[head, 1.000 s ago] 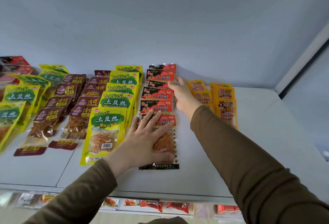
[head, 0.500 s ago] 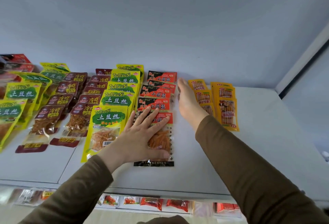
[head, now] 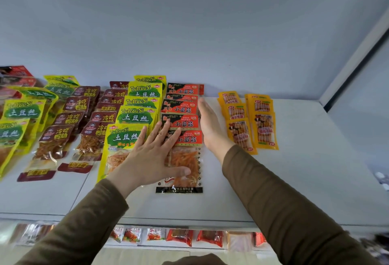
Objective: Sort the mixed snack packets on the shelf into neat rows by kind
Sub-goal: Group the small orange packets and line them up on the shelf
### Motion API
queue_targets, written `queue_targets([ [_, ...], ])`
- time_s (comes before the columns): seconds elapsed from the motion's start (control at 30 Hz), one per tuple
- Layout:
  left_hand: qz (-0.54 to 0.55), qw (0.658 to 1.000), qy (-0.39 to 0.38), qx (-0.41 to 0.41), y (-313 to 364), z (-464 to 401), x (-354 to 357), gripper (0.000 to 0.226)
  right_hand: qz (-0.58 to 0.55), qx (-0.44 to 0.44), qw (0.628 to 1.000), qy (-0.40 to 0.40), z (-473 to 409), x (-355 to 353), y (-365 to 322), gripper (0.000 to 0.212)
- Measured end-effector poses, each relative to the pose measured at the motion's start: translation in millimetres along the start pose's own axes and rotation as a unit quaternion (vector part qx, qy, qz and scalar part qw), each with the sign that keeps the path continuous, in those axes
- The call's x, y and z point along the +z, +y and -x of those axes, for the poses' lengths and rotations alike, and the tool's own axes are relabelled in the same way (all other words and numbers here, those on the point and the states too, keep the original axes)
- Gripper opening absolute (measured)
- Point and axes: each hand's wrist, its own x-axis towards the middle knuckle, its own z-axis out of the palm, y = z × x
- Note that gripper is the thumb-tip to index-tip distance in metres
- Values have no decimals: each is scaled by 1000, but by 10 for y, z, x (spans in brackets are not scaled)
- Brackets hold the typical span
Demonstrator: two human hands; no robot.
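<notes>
I see a white shelf (head: 305,180) carrying overlapping rows of yellow packets (head: 134,115), brown packets (head: 71,115), red-and-black packets (head: 181,104) and orange packets (head: 261,125).

The upper left of the front red packet (head: 185,159) is covered by the left hand (head: 150,159), as is a corner of the front yellow packet (head: 122,151). The packets at the far left (head: 8,138) are cut off by the frame edge. The small packets on the lower shelf (head: 179,236) are blurred, and their print cannot be read.
</notes>
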Motion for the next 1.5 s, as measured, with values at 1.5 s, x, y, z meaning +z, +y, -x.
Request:
queue_targets([
  [1.5,59,996,7,62,1313,-1409,-552,85,3,76,987,139,216,-1011,-901,98],
])
